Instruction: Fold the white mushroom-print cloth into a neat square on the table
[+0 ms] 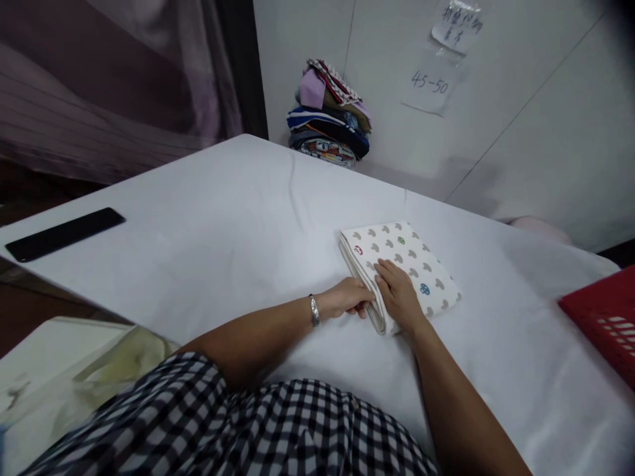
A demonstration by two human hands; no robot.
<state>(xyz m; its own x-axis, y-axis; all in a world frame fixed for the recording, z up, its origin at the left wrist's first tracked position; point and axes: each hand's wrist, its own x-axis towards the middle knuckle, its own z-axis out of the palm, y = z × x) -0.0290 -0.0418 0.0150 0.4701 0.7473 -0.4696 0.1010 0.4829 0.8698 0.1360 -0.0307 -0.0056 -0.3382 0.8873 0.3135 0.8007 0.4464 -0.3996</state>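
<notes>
"At the layered left edge of the folded cloth [417, 258], what do you read of the grip?"

"From my remote head view, I read the left hand [350, 297], banded by a silver bracelet [314, 311], with fingers curled against that edge; whether they pinch a layer, I cannot tell. The right hand [399, 301] grasps nothing: it lies flat, fingers together, on the top face."

"Where does the cloth lie, and what obstructs it?"

"It rests on the white-covered table [223, 225], right of centre in my view. The right hand hides part of its upper face; the left, part of its edge. Farther off I note a red basket [598, 317] at the right, a black flat object [67, 235] at the table's left end and, beyond the far edge, a stack of folded fabrics [330, 122] before the wall [397, 39], near a paper sheet [429, 86] marked 45-50. A draped curtain [124, 86] fills the upper left."

"And the cloth's appearance?"

"Off-white, roughly square, several layers thick, printed with grey mushroom-like motifs and single red, green and blue ones."
</notes>
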